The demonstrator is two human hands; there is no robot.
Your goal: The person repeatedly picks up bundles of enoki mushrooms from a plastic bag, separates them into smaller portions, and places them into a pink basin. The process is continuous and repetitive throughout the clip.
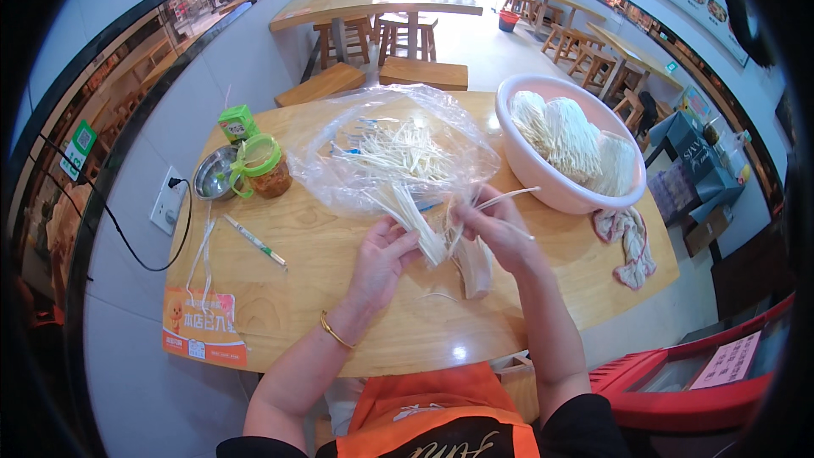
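Observation:
In my left hand is a flat bunch of white enoki mushrooms, stems pointing up and away. My right hand pinches some loose enoki strands, a few of which stick out to the right. Below it, partly covered by my right hand, a pale block of enoki base rests on the wooden table. Just beyond both hands lies a clear plastic bag with a loose heap of separated enoki on it. A single strand lies on the table near me.
At the right stands a pink plastic basin with several enoki bundles, beside a crumpled cloth. To the left are a metal bowl, a green-lidded jar, a green carton, a wrapped stick and an orange printed sign.

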